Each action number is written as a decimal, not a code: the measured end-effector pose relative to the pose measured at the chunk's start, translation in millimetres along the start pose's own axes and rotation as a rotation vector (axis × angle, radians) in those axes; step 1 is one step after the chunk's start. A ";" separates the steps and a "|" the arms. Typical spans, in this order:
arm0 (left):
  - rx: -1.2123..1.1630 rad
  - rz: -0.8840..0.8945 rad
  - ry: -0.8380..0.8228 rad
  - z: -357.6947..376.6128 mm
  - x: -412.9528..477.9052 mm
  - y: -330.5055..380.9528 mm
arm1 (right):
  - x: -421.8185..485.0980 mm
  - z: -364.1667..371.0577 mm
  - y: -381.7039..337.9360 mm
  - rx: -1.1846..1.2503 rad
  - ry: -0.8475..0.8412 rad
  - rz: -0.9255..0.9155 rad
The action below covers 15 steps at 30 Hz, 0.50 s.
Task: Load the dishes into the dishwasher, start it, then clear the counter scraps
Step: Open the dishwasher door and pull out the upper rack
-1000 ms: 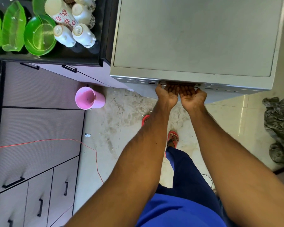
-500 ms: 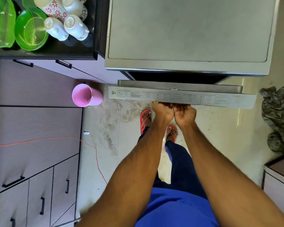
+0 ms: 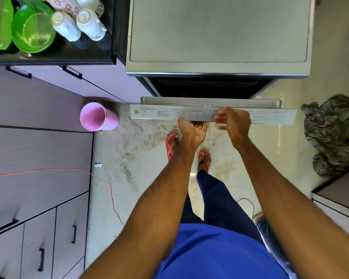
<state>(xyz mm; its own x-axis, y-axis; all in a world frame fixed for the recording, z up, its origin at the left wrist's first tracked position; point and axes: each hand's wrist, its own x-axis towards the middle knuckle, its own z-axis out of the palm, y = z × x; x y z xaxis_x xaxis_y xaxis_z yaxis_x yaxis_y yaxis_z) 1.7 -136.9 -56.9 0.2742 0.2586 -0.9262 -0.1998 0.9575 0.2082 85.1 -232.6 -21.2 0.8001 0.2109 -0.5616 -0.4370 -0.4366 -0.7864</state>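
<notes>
Left fingers (image 3: pixel 197 124) half-hidden under door (image 3: pixel 159 114)

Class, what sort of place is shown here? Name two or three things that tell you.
Most likely a home kitchen: a dishwasher with its door partly open, cups and a green bowl on a dark counter, and drawer cabinets beneath.

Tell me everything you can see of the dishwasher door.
The dishwasher door is partly open, tilted outward from the grey dishwasher, with a dark gap behind it. Only its top edge shows: a long grey strip with small printed tables, and a metal-looking inner lip behind. The left hand, palm up, reaches under its front edge, fingertips hidden. The right hand, blurred, is over the strip; contact cannot be told.
</notes>
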 end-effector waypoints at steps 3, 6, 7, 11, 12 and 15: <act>-0.005 -0.018 -0.044 -18.4 -0.8 -4.5 | 11.6 0.8 -7.7 -0.326 0.106 -0.368; 0.097 -0.033 -0.012 -36.7 -9.9 -6.5 | 24.1 8.8 -1.6 -0.600 -0.126 -0.401; 0.173 -0.028 0.004 -42.0 -13.5 -5.8 | 26.7 12.4 5.0 -0.708 -0.208 -0.373; 0.844 0.101 0.137 -54.4 -39.7 2.2 | 17.2 18.0 37.4 -1.028 -0.392 -0.338; 1.048 0.199 0.205 -57.6 -46.2 4.8 | 10.7 18.2 45.4 -1.039 -0.384 -0.367; 1.494 0.592 0.265 -64.6 -52.1 12.6 | -4.3 19.7 62.8 -1.057 -0.341 -0.411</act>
<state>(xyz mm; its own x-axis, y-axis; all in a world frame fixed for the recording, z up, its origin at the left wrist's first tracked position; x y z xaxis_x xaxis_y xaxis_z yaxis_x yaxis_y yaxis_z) -75.9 -146.6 -26.3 0.3027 0.7382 -0.6029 0.8703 0.0439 0.4906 46.1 -243.7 -73.2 0.5806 0.6564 -0.4818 0.5119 -0.7544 -0.4109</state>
